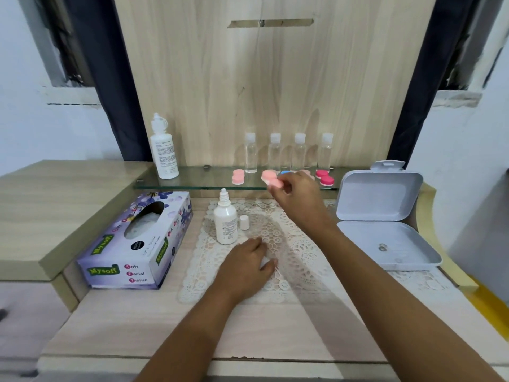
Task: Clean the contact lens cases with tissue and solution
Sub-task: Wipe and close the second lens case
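The right hand (292,190) reaches to the front edge of the glass shelf (192,183), thumb and fingertips pinching a pale pink lens case (271,179) just over that edge, between a second pink case (238,177) on the left and a dark pink case (325,178) on the right. The left hand (248,261) lies palm down on the lace mat (303,257), fingers bent; whether it grips the white scrap beneath cannot be told. Just beside it stand the uncapped solution bottle (225,223) and its cap (244,222). The tissue box (132,255) borders the mat's left edge, an open white box (385,238) its right; bare wood runs from the mat to the near edge of the desk (275,326)
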`<state>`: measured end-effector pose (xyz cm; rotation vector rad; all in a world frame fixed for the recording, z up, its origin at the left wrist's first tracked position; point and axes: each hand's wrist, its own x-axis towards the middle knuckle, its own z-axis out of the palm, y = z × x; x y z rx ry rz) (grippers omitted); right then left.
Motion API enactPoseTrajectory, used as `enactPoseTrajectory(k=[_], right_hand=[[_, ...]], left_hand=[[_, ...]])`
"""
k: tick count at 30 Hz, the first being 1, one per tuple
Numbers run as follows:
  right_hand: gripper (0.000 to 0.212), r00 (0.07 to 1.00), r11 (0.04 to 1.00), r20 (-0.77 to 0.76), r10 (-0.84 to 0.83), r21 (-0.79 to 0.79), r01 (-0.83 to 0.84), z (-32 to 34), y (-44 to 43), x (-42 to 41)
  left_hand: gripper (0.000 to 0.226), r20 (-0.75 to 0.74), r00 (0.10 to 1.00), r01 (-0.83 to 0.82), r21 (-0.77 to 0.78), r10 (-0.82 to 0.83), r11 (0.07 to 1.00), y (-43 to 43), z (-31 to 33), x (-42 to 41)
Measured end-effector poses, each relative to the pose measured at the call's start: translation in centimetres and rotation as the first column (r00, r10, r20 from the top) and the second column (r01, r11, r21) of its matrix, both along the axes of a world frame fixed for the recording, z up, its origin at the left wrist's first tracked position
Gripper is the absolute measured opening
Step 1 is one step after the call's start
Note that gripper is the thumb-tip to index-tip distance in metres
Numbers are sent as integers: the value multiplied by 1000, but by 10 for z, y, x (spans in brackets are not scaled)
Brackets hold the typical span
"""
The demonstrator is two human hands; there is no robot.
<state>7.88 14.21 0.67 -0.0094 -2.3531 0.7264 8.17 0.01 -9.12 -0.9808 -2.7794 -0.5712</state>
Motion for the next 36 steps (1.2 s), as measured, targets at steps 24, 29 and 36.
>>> enactPoseTrajectory(k=[24,29,36], right_hand=[[53,953,933,186,-240,316,173,5,-23,-70],[47,969,952,134,-206,258,167,5,-17,-61],[48,958,929,114,-264,296,221,5,2,-47]], left_hand=[[59,15,1000,-17,-63,18,998,1,-4,-5],[52,11,1000,-14,-42,15,999,2,-3,-4],[53,26,999,-18,-31,18,999,2,-2,-3]])
